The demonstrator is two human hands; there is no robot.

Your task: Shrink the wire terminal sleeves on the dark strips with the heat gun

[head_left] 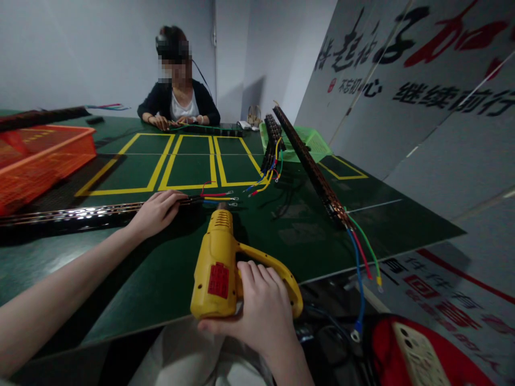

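My right hand (263,300) is wrapped around the handle of a yellow heat gun (213,262). The gun's metal nozzle points away from me at the coloured wires (217,199), which are red, yellow and blue and end in metal lugs. Those wires come out of the right end of a long black-and-copper bar (92,215) lying along the left of the green table. My left hand (159,214) is closed over that bar near its wire end, its fingertips close to where the wires emerge. The palm side of the left hand is hidden.
An orange basket (48,161) stands at left with another bar across it. At right, a green basket (317,142) has bars leaning on it; one bar (309,161) reaches toward me, wires over the table edge. A co-worker (181,102) sits opposite. A phone (420,354) lies on a red surface.
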